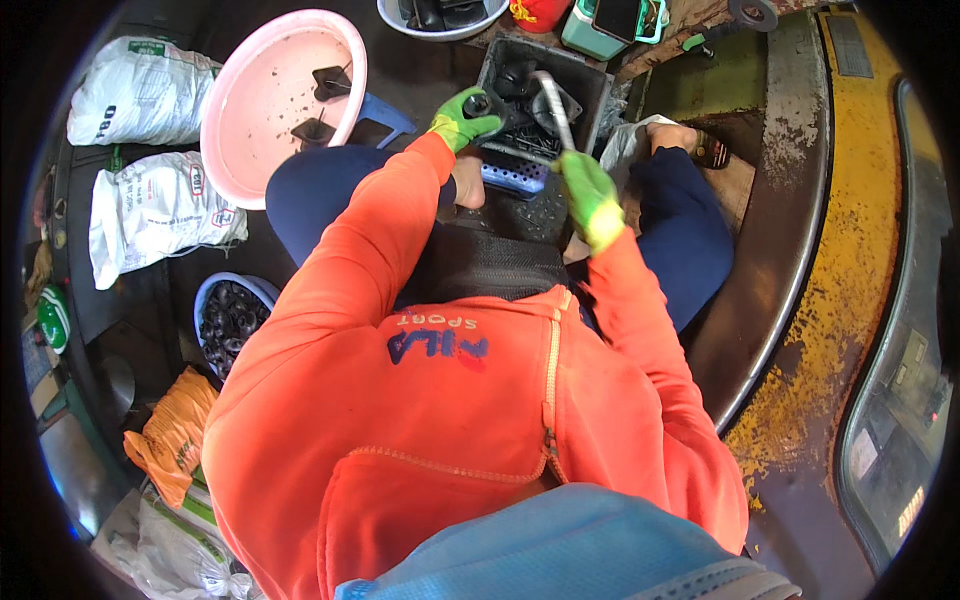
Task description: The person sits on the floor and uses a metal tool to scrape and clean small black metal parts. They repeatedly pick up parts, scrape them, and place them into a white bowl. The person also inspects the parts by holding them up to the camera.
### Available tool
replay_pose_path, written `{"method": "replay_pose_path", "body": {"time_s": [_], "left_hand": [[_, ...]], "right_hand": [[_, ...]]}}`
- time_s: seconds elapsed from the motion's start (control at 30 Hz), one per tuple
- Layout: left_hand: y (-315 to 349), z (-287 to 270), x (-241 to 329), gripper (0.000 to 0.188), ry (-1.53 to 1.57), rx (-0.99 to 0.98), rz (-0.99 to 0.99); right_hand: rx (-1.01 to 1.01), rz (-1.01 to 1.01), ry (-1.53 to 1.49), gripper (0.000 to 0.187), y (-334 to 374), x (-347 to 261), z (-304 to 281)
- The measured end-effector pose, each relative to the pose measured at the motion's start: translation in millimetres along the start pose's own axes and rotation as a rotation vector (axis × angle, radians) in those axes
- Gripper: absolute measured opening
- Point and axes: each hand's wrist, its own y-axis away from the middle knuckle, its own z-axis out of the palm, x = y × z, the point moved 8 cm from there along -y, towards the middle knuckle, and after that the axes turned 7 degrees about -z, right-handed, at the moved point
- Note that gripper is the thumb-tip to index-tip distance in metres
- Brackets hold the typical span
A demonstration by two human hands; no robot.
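Note:
My left hand [466,120], in a green and yellow glove, is closed around a small dark round part [482,104] at the left edge of a black crate [598,100]. My right hand [592,192], gloved alike, grips a long pale metal tool [557,112] with a bent tip; its exact kind is unclear. The tool's far end reaches over the crate. Inside lie several black parts, among them a squarish plate with a rounded middle [563,98]. A blue perforated plastic support [517,174] shows under the crate's near side.
To the left, a tilted pink basin [222,130] holds two dark pieces. White sacks [160,212] and a blue-rimmed basin [262,284] of black parts lie further left. Beyond the crate are a white bowl [455,36] and a mint-green box [590,42]. A yellow, worn machine frame [800,400] borders the right.

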Motion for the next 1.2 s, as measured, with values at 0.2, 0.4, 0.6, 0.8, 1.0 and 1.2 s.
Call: {"method": "replay_pose_path", "body": {"time_s": [0.2,0.4,0.6,0.8,1.0,1.2], "left_hand": [[-67,-79,96,0.073,-0.352,0.722,0.089],[-111,-92,85,0.091,-0.519,0.737,-0.192],[-80,54,67,0.029,-0.584,-0.083,0.124],[-45,175,21,0.038,-1.313,-0.384,0.066],[-74,180,-11,0.034,-1.339,-0.178,0.043],[-78,143,27,0.027,-1.124,-0.026,0.085]], "right_hand": [[0.245,0.258,-0.511,0.027,39,-13,-61],[0.215,0.318,-0.632,0.034,27,-13,-52],[0.237,0.367,-0.71,0.033,21,-13,-53],[0.137,0.446,-0.796,0.031,22,-3,-41],[0.121,0.44,-0.742,0.033,17,5,-36],[0.139,0.474,-0.63,0.031,17,19,-35]]}}
